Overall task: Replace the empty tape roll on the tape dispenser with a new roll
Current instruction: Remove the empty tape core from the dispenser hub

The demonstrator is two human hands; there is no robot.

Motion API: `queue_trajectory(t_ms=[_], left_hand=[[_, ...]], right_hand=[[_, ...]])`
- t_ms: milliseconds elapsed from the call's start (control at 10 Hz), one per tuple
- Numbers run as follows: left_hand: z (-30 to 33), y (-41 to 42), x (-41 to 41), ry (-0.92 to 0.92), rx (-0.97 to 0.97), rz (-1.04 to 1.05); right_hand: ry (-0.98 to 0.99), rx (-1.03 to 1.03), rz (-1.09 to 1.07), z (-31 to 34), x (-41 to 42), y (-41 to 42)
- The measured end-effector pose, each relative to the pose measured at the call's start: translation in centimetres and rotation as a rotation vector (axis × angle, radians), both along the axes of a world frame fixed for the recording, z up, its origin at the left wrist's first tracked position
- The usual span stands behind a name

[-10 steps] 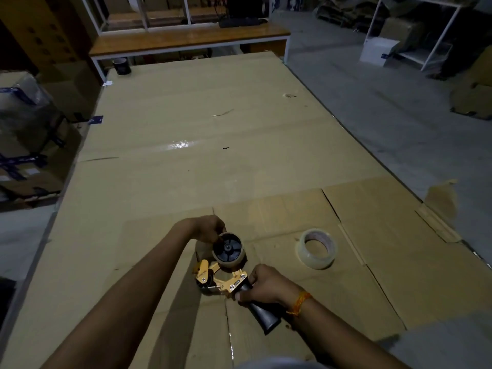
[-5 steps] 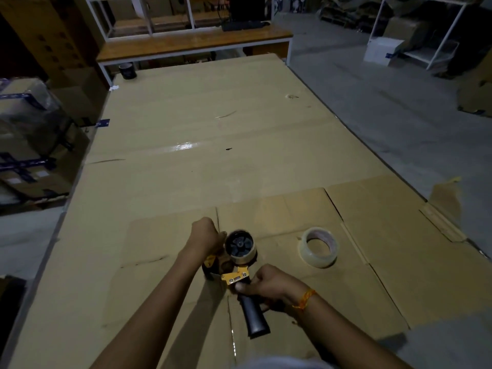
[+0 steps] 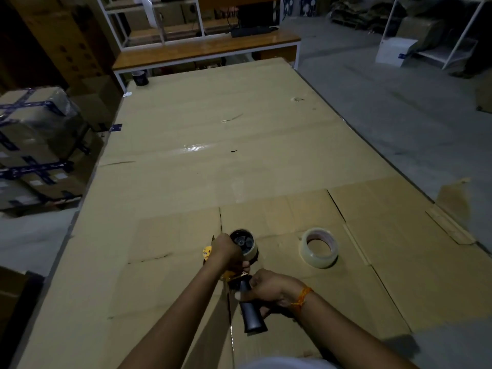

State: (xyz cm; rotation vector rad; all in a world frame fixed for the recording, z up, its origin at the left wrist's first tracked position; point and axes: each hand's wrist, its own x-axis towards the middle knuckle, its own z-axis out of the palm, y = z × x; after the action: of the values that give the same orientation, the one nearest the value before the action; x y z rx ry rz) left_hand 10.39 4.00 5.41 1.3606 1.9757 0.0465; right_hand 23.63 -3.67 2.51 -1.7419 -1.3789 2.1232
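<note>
The tape dispenser (image 3: 251,319) has a yellow frame and a black handle, and it is held just above the cardboard. My right hand (image 3: 269,287) is wrapped around the top of the handle. On its black hub sits the empty roll (image 3: 249,249), a thin pale core. My left hand (image 3: 229,251) grips that core from the left side and covers part of the yellow frame. The new roll (image 3: 319,247) of clear tape lies flat on the cardboard to the right, apart from both hands.
Flattened cardboard sheets (image 3: 213,155) cover the floor ahead. Taped boxes (image 3: 32,145) are stacked at the left. A wooden bench (image 3: 207,49) with a white frame stands at the far end, a dark cup (image 3: 140,77) beside it. Bare concrete (image 3: 399,115) lies right.
The dispenser has turned so its handle points toward me. My left hand has closed further over the empty core, and the head camera has tilted up slightly.
</note>
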Motion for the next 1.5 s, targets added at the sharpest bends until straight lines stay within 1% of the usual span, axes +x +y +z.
queue_trajectory(t_ms=[100,200,300,400,500,600,700,800,900,1000,1300,1500], left_hand=[[0.5,-1.0,0.8,0.053,0.063,-0.017],[0.9,-1.6,1.3,0.048,0.066,0.012],[0.2,-1.5,1.3,-0.028,0.029,0.098],[-0.7,-1.8,1.3,-0.297,-0.063,0.289],[-1.0,-1.7,1.2,-0.468,-0.11,0.507],[-3.3,-0.9,0.9,-0.593,-0.161,0.657],[-4.0,-1.0,0.9,-0.656,-0.151,0.734],[-4.5,-0.8,0.5,-0.779,-0.17,0.845],[-5.0,-0.7,0.1,-0.801,-0.178,0.814],[-4.1,-1.5,0.0,-0.83,-0.196,0.788],[-3.3,-1.9,-1.0,-0.815,-0.231,0.714],[-3.4,-1.9,-1.1,-0.856,-0.233,0.713]], right_hand=[[-0.039,0.047,0.048,0.1,-0.1,0.0],[-0.09,0.136,0.139,0.1,-0.2,0.3],[-0.153,0.247,0.241,0.2,0.2,0.2],[-0.111,0.256,0.222,0.3,0.7,-0.1],[-0.149,0.327,0.287,0.7,0.9,-0.3],[-0.2,0.385,0.308,0.8,0.7,-0.4],[-0.197,0.377,0.314,1.0,0.7,-0.2],[-0.168,0.39,0.323,1.4,0.9,-0.2],[-0.165,0.375,0.294,1.4,0.9,-0.3],[-0.166,0.355,0.286,1.4,0.4,-0.3],[-0.157,0.313,0.253,1.4,0.2,-0.1],[-0.161,0.305,0.269,1.2,0.3,0.1]])
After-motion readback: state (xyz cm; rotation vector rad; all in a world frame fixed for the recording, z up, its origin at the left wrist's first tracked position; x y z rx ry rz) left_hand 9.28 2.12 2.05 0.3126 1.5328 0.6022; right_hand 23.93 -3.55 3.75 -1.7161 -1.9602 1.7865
